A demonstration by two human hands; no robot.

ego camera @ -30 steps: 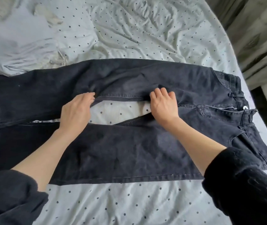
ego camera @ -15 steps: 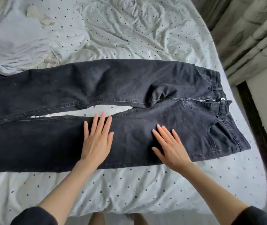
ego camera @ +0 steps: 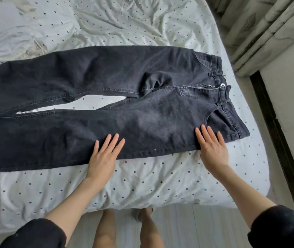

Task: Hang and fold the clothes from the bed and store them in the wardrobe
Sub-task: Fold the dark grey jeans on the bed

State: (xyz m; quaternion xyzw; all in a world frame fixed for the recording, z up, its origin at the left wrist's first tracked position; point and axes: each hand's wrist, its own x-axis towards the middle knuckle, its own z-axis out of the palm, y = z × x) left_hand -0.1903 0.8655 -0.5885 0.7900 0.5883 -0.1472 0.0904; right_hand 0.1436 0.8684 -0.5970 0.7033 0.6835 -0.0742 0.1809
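A pair of black jeans (ego camera: 106, 111) lies spread flat across the bed (ego camera: 142, 187), waistband to the right, both legs running off the left edge of view. My left hand (ego camera: 105, 154) lies flat with straight fingers on the near edge of the closer leg, around the thigh. My right hand (ego camera: 212, 147) is flat too, fingertips on the near hip of the jeans just below the front pocket, palm over the sheet. Neither hand grips the cloth.
The bed has a white sheet with small black dots and a rumpled pale duvet (ego camera: 8, 33) at the far left. Curtains (ego camera: 268, 29) hang at the upper right. A dark floor strip (ego camera: 277, 140) runs along the bed's right side. My legs stand at the near bed edge.
Both hands have slid from the inseam and crotch toward me, across the near leg to its near edge. The view has pulled back and the gap between the legs has narrowed.
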